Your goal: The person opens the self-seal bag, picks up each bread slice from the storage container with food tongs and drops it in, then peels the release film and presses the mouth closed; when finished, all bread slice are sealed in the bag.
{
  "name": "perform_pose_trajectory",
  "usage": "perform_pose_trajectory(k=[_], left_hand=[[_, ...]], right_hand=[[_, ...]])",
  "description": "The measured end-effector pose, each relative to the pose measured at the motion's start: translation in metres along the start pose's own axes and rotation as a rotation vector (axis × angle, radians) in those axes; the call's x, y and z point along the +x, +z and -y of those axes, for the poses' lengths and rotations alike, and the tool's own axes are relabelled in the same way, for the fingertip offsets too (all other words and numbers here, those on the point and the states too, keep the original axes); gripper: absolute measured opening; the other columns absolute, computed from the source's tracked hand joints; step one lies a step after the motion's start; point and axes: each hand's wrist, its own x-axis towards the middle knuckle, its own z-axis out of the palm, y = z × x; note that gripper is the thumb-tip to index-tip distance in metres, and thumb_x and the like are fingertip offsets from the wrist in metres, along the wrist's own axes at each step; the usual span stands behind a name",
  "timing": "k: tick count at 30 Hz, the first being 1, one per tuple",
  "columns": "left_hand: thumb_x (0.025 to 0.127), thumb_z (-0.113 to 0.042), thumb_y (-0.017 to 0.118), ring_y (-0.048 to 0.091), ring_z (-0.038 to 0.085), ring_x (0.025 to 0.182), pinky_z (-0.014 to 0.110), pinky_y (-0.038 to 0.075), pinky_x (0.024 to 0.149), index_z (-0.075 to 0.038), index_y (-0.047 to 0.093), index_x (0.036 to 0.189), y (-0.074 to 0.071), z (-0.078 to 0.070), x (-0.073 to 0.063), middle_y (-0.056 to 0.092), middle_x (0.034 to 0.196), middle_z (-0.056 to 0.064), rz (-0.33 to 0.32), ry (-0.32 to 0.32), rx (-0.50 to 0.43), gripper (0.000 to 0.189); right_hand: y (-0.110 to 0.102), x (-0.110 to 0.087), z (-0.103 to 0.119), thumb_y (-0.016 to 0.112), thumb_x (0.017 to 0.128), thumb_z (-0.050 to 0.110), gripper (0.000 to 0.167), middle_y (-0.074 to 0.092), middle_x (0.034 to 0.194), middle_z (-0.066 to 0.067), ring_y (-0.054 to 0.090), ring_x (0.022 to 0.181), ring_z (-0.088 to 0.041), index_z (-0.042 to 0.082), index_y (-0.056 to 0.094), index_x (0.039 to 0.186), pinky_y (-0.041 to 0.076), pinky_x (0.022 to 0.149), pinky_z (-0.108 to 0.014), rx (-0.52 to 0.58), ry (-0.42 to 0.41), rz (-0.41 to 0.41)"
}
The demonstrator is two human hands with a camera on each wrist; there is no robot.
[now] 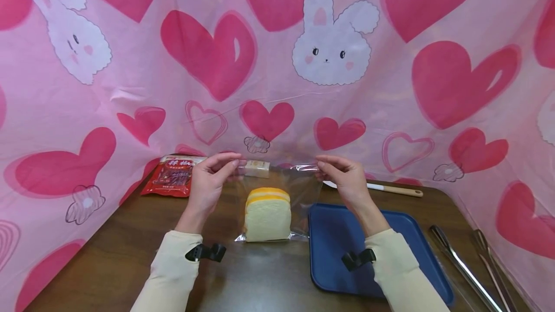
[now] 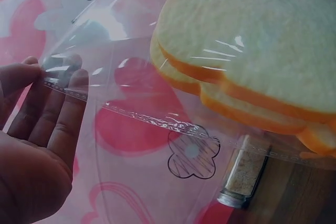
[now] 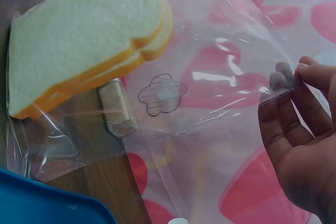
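A clear plastic bag (image 1: 303,199) hangs upright between my two hands, above the table. Slices of bread (image 1: 268,215) with orange crust sit low inside it, stacked face to face. With thumb and fingers my left hand (image 1: 211,182) pinches the bag's upper left corner. The upper right corner is pinched by my right hand (image 1: 349,182) in the same way. In the left wrist view the fingers (image 2: 68,114) lie behind the film. The right wrist view shows the thumb and fingertips meeting on the bag's corner. Behind the bag lies a small jar (image 1: 257,168) of pale grains.
A blue tray (image 1: 321,273) lies to the right, partly under my right forearm. Metal tongs (image 1: 466,268) rest beyond it. A wooden-handled spatula or knife (image 1: 394,189) lies at the back. At the back left is a red packet (image 1: 170,177) of dried chilies.
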Motion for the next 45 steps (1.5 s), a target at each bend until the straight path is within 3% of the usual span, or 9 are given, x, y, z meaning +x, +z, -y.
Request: perform_pose_trajectory(k=[4, 9, 12, 19, 27, 30, 34, 38, 45], left_hand=[[0.101, -0.001, 0.068, 0.080, 0.014, 0.085, 0.035, 0.066, 0.078, 0.014, 0.067, 0.121, -0.0007, -0.0008, -0.0009, 0.082, 0.101, -0.003, 0.005, 0.009, 0.024, 0.025], [0.101, 0.004, 0.066, 0.079, 0.015, 0.083, 0.035, 0.066, 0.076, 0.003, 0.076, 0.110, 0.0000, 0.0003, -0.0011, 0.081, 0.099, -0.003, -0.010, 0.033, 0.052, 0.014], [0.099, 0.009, 0.063, 0.078, 0.016, 0.081, 0.036, 0.066, 0.075, -0.006, 0.079, 0.103, 0.0008, 0.0008, -0.0007, 0.079, 0.097, -0.003, -0.017, 0.040, 0.057, 0.023], [0.100, 0.008, 0.064, 0.078, 0.015, 0.080, 0.033, 0.066, 0.076, 0.016, 0.068, 0.109, -0.0010, -0.0011, -0.0007, 0.076, 0.096, -0.008, 0.004, 0.028, 0.156, 0.013], [0.101, 0.007, 0.062, 0.079, 0.013, 0.083, 0.029, 0.065, 0.078, 0.014, 0.067, 0.102, -0.0034, -0.0016, -0.0009, 0.076, 0.095, -0.008, 0.072, 0.096, 0.182, 0.009], [0.100, 0.007, 0.063, 0.078, 0.008, 0.085, 0.024, 0.064, 0.079, 0.011, 0.069, 0.099, -0.0042, -0.0017, -0.0014, 0.077, 0.095, -0.011, 0.067, 0.112, 0.234, 0.008], [0.099, 0.004, 0.065, 0.073, 0.003, 0.087, 0.018, 0.059, 0.078, 0.006, 0.073, 0.097, -0.0059, -0.0022, -0.0015, 0.077, 0.094, -0.014, 0.040, 0.116, 0.319, 0.009], [0.098, 0.003, 0.063, 0.071, 0.003, 0.088, 0.017, 0.055, 0.077, 0.004, 0.075, 0.096, -0.0072, -0.0025, -0.0014, 0.079, 0.095, -0.006, 0.024, 0.109, 0.362, 0.012], [0.094, -0.002, 0.077, 0.074, 0.005, 0.085, 0.019, 0.058, 0.075, 0.003, 0.076, 0.099, -0.0074, -0.0057, -0.0026, 0.079, 0.094, -0.007, 0.057, 0.094, 0.351, 0.008]], right_hand=[[-0.0010, -0.0001, -0.0008, 0.065, 0.100, -0.006, 0.030, 0.081, 0.088, 0.001, 0.078, 0.075, -0.010, 0.017, 0.083, 0.107, 0.066, 0.075, -0.028, 0.061, -0.010, 0.029], [-0.0014, 0.0002, -0.0005, 0.062, 0.101, -0.008, 0.034, 0.082, 0.088, -0.001, 0.078, 0.075, -0.011, 0.019, 0.083, 0.102, 0.066, 0.072, -0.028, 0.107, -0.012, 0.054], [-0.0023, 0.0002, -0.0004, 0.062, 0.101, -0.007, 0.034, 0.082, 0.089, 0.000, 0.078, 0.075, -0.011, 0.019, 0.083, 0.099, 0.066, 0.072, -0.029, 0.100, -0.006, 0.048], [-0.0036, -0.0010, -0.0012, 0.062, 0.101, -0.008, 0.029, 0.080, 0.089, 0.001, 0.076, 0.075, -0.012, 0.013, 0.081, 0.096, 0.066, 0.071, -0.029, 0.093, -0.011, 0.030], [-0.0047, -0.0006, -0.0011, 0.060, 0.100, -0.011, 0.035, 0.079, 0.087, 0.001, 0.075, 0.076, -0.012, 0.016, 0.082, 0.093, 0.066, 0.072, -0.031, 0.100, -0.035, 0.034], [-0.0041, -0.0010, 0.0000, 0.061, 0.100, -0.010, 0.034, 0.079, 0.086, 0.001, 0.075, 0.077, -0.012, 0.015, 0.081, 0.093, 0.066, 0.073, -0.032, 0.081, -0.043, 0.046], [-0.0022, -0.0006, 0.0020, 0.061, 0.099, -0.011, 0.035, 0.079, 0.086, 0.001, 0.075, 0.076, -0.013, 0.015, 0.081, 0.092, 0.066, 0.073, -0.033, 0.067, -0.054, 0.052], [-0.0012, -0.0005, 0.0035, 0.061, 0.099, -0.013, 0.037, 0.079, 0.086, 0.001, 0.074, 0.074, -0.013, 0.017, 0.082, 0.090, 0.066, 0.072, -0.032, 0.065, -0.057, 0.053], [-0.0025, -0.0014, 0.0036, 0.061, 0.098, -0.012, 0.037, 0.078, 0.086, 0.001, 0.074, 0.071, -0.015, 0.017, 0.082, 0.089, 0.066, 0.073, -0.032, 0.051, -0.038, 0.029]])
